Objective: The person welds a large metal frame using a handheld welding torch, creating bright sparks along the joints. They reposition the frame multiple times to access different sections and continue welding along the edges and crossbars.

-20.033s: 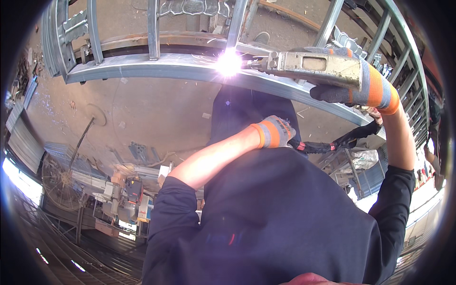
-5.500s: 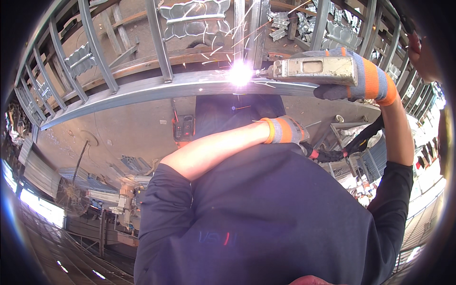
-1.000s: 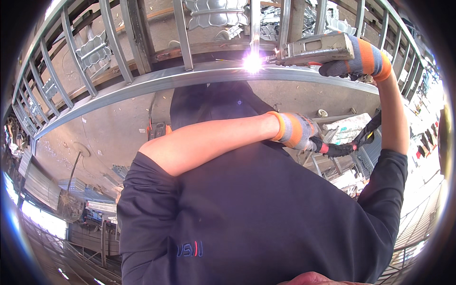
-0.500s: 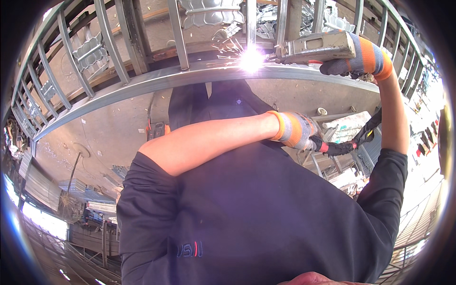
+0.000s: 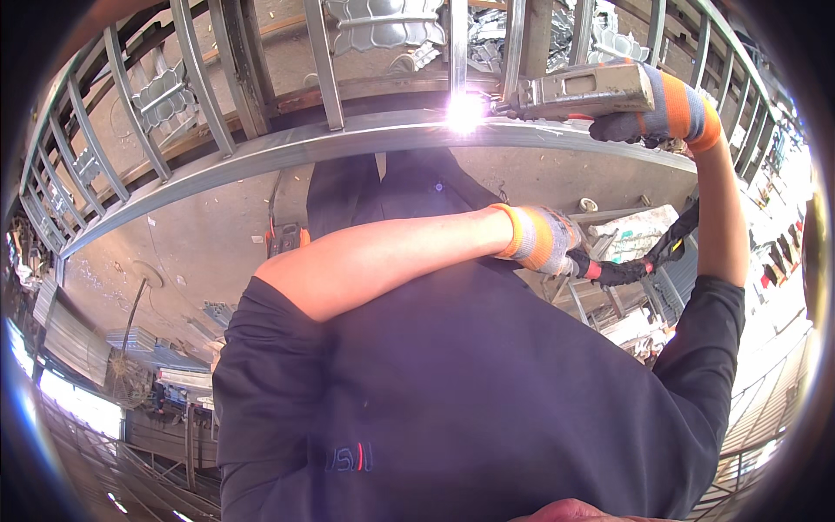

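Left forearm [image 5: 391,246] bent across dark shirt [image 5: 496,383], left hand [image 5: 546,241] curled around black cable [image 5: 622,273], right arm [image 5: 722,209] extended forward, right hand [image 5: 668,111] wrapped around tan welding torch [image 5: 570,94], tip beside bright glare [image 5: 465,113] on metal rail [image 5: 374,135], below upright bar [image 5: 458,43]

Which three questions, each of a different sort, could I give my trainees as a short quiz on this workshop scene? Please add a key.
1. Multiple choice: what does the grey-and-orange gloved right hand hold?
A. a wooden mallet
B. a boxy, scuffed beige tool
C. a red paintbrush

2. True or false: the bright white-violet glow is at the far left end of the long grey metal rail.

3. Short answer: what does the grey-and-orange gloved left hand hold?

Key:
1. B.
2. False; the glow is at the beige tool's tip.
3. A black cable with red bands.
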Available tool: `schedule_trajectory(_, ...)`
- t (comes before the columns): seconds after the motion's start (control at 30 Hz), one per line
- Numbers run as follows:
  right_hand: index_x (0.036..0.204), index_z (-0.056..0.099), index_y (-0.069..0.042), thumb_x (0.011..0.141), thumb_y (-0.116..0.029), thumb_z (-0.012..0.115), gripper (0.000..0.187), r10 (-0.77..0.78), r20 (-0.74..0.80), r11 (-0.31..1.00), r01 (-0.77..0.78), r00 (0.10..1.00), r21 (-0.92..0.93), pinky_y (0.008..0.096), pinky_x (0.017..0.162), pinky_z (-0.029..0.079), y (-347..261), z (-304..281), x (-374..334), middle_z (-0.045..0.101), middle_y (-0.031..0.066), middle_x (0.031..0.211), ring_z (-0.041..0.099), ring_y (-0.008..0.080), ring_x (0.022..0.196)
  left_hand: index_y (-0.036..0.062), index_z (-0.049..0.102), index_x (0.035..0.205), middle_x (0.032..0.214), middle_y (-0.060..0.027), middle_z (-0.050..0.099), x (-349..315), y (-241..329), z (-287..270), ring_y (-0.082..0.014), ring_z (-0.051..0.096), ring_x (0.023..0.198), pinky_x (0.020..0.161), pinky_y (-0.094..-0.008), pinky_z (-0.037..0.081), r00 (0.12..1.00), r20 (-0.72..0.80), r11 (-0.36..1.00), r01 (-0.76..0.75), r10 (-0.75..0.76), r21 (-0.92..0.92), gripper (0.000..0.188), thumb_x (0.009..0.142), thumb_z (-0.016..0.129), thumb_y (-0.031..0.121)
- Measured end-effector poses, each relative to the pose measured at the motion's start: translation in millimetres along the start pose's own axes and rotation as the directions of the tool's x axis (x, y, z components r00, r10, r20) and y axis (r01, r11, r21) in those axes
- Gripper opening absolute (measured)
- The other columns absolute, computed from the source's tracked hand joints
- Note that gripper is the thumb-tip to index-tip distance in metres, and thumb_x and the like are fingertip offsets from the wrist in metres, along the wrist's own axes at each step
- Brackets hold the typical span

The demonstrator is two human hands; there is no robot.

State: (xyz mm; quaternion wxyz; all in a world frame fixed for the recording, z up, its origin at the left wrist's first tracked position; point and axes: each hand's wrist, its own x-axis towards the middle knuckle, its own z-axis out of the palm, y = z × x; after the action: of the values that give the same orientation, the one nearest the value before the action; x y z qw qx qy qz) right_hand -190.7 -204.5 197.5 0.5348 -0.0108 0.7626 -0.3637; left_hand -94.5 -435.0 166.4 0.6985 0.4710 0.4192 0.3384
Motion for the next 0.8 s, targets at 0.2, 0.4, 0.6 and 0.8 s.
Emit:
schedule_trajectory(0.2, 0.116, 0.078, -0.008, 0.08, -0.016, 0.081, 0.037, 0.093, -0.035, 0.987, -0.087, 0.995, 0.136, 0.0225, 0.05, 0.046, -5, -9, -14, 0.075, -0.0013, 0.087, 0.061, 0.0044, 0.066, 0.001, 0.066, 0.113, 0.097, -0.0199, 0.071, 2, -3, 5, -0.0398, 0.069, 0.093, 0.083, -0.05, 0.052, 0.994, 0.109, 0.998, -0.002, -0.005, 0.063, 0.047, 0.098, 0.058, 0.046)
schedule_trajectory(0.4, 0.12, 0.076, -0.005, 0.082, -0.007, 0.079, 0.038, 0.073, -0.078, 0.975, -0.054, 0.994, 0.215, 0.0242, 0.066, 0.054, -54, 4, 2, 0.078, 0.0015, 0.096, 0.064, 0.0065, 0.079, 0.0025, 0.072, 0.107, 0.095, -0.0173, 0.072, -18, -5, 7, -0.0365, 0.069, 0.089, 0.08, -0.0487, 0.052, 0.972, 0.215, 0.991, 0.073, -0.096, 0.113, 0.051, 0.091, 0.062, 0.05)
schedule_trajectory(0.6, 0.115, 0.079, -0.007, 0.083, -0.013, 0.082, 0.032, -0.073, 0.031, 0.972, 0.064, 0.997, 0.227, 0.0257, 0.069, 0.056, -101, 23, 55, 0.079, 0.0028, 0.095, 0.066, 0.008, 0.077, 0.0015, 0.074, 0.11, 0.102, -0.0172, 0.073, -51, -19, 14, -0.0363, 0.07, 0.094, 0.083, -0.0483, 0.053, 0.964, 0.213, 0.985, 0.136, -0.156, 0.109, 0.057, 0.089, 0.063, 0.053)
schedule_trajectory(0.8, 0.125, 0.077, -0.006, 0.085, -0.011, 0.082, 0.04, -0.344, 0.067, 0.932, 0.333, 0.937, 0.143, 0.0343, 0.095, 0.056, -105, 43, 101, 0.075, 0.0113, 0.12, 0.07, 0.0193, 0.102, 0.0013, 0.072, 0.113, 0.106, -0.0174, 0.073, -64, -29, 17, -0.0373, 0.07, 0.097, 0.084, -0.0485, 0.054, 0.975, 0.186, 0.989, 0.107, -0.124, 0.097, 0.058, 0.089, 0.064, 0.054)
